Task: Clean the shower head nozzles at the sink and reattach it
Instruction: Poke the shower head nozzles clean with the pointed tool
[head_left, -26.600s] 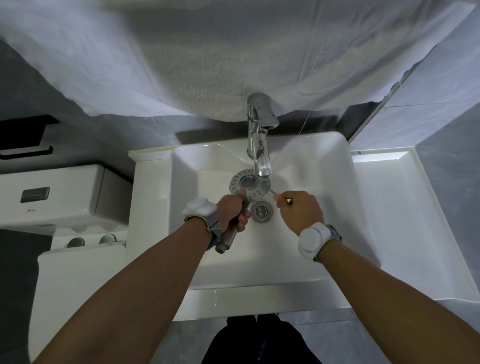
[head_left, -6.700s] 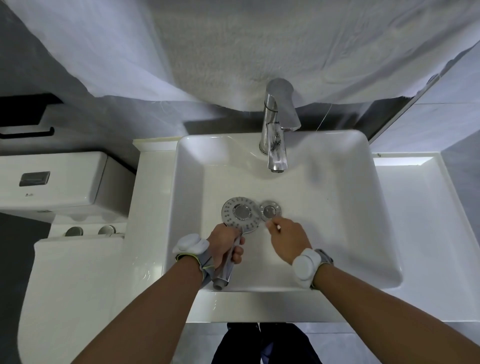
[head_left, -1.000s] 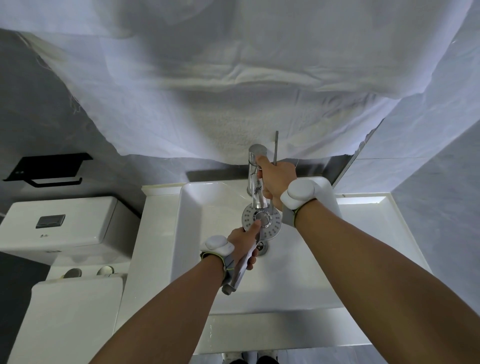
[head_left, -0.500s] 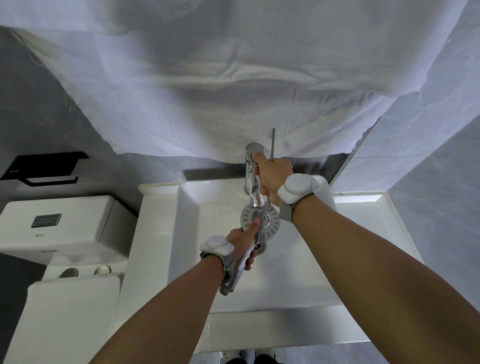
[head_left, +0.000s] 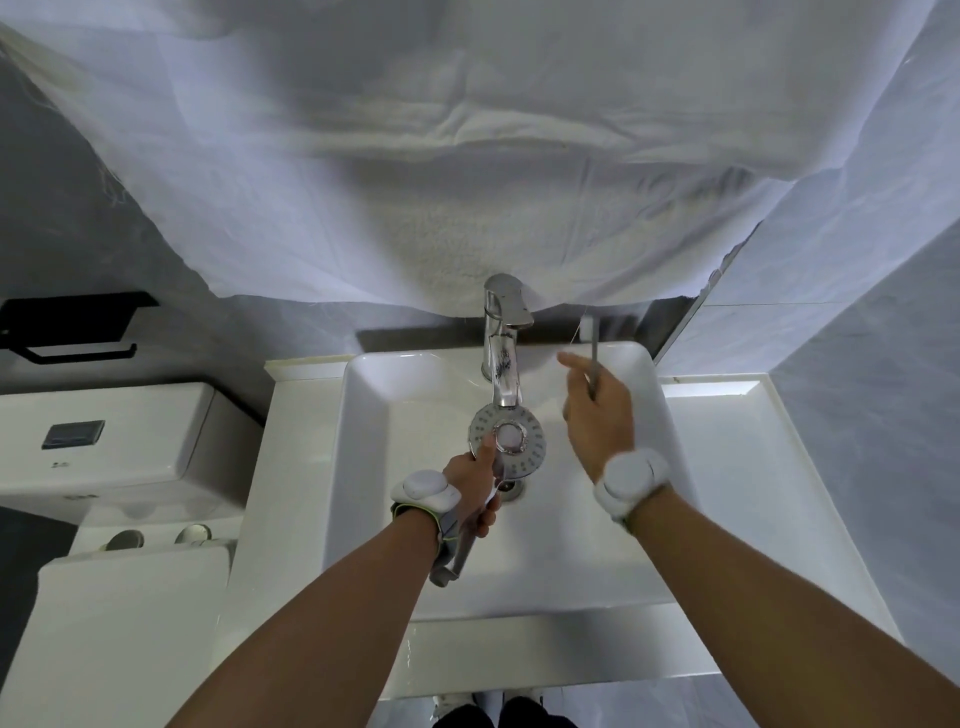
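My left hand (head_left: 475, 486) grips the grey handle of the round chrome shower head (head_left: 517, 441), thumb lying against its face. The nozzle face points up, right under the spout of the chrome faucet (head_left: 503, 345), above the white sink (head_left: 395, 467). I cannot tell whether water is running. My right hand (head_left: 597, 415) hovers to the right of the faucet, apart from it, holding a thin grey stick-like tool (head_left: 594, 353) that points upward.
The drain (head_left: 514, 487) lies just below the shower head. A white counter (head_left: 769, 499) extends right of the sink. A toilet with its cistern (head_left: 104, 447) stands on the left. White cloth (head_left: 467, 156) hangs above the faucet. A black holder (head_left: 72, 325) is on the wall.
My right hand has come off the faucet lever and moved right with the thin tool. The left hand keeps the shower head under the spout.
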